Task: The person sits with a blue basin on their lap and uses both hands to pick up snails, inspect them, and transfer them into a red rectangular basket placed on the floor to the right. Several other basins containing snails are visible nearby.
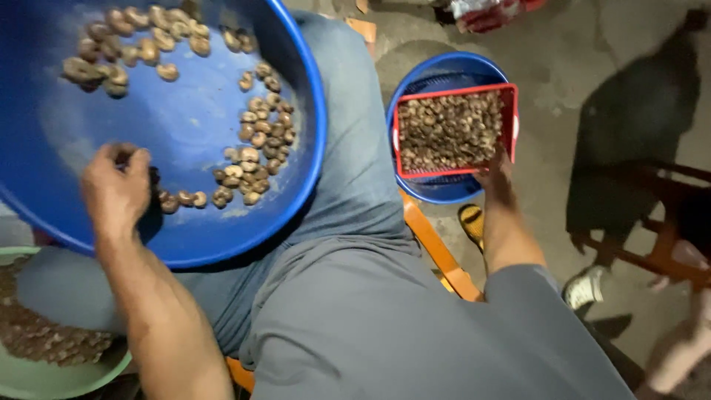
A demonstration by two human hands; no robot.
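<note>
Concrete floor (563,67); left hand (115,189) in blue basin (178,126), nuts (255,141).

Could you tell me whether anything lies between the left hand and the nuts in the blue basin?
Nothing visible does. The left hand is inside the blue basin, closed over some nuts, with others loose beside it.

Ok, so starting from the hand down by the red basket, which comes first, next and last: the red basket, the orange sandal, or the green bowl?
From the right hand in the head view:
1. Red basket of nuts, touching the fingers, just above the hand.
2. Orange sandal, on the floor just below the hand.
3. Green bowl, far off at the bottom left corner, beside the left arm.
</note>
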